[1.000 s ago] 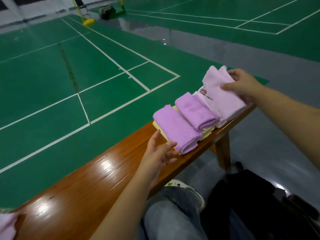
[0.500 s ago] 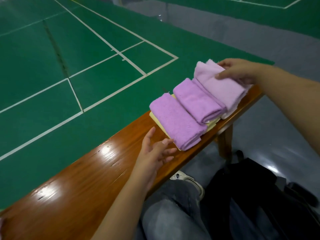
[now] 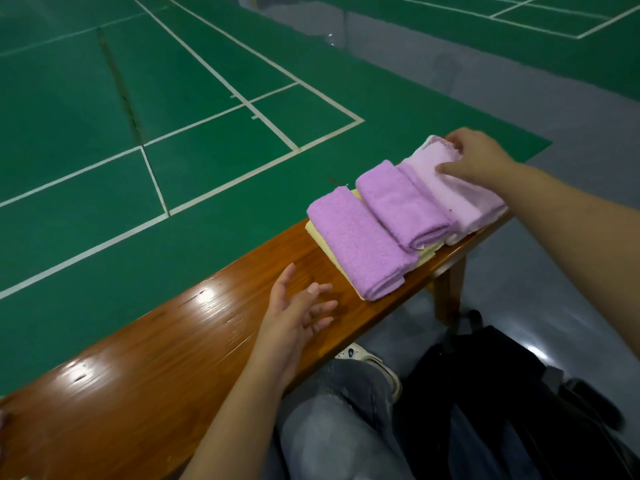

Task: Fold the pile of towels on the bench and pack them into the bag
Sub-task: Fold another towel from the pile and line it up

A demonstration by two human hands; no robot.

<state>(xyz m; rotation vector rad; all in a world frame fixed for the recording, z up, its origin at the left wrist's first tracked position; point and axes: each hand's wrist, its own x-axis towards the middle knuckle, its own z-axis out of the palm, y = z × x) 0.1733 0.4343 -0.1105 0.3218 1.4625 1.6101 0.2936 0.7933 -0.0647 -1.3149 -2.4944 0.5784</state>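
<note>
A long glossy wooden table [image 3: 145,386] runs from the lower left toward the upper right, with green court flooring [image 3: 104,133] marked by white lines beyond it. Near the middle, the left hand [image 3: 294,315] hovers just above the wood with its palm turned up and fingers spread and relaxed — it holds nothing and sits just short of the nearest towel. To its right, at the table's far end, the folded towels lie in a row: a purple towel [image 3: 360,244] closest, resting on a pale yellow towel [image 3: 320,233] whose edges show beneath it, then a second purple towel [image 3: 403,206] overlapping the yellow one too, then a light pink towel [image 3: 464,199] stacked on a white layer at the very end. The right hand [image 3: 479,157] lies on top of the pink towel, fingers curled over its far edge and thumb pressed against its side — gripping the fabric. Below the table on the right, a black bag [image 3: 491,393] stands on the grey floor beside the person's jeans-clad knee [image 3: 332,420] and a light shoe [image 3: 360,355]
</note>
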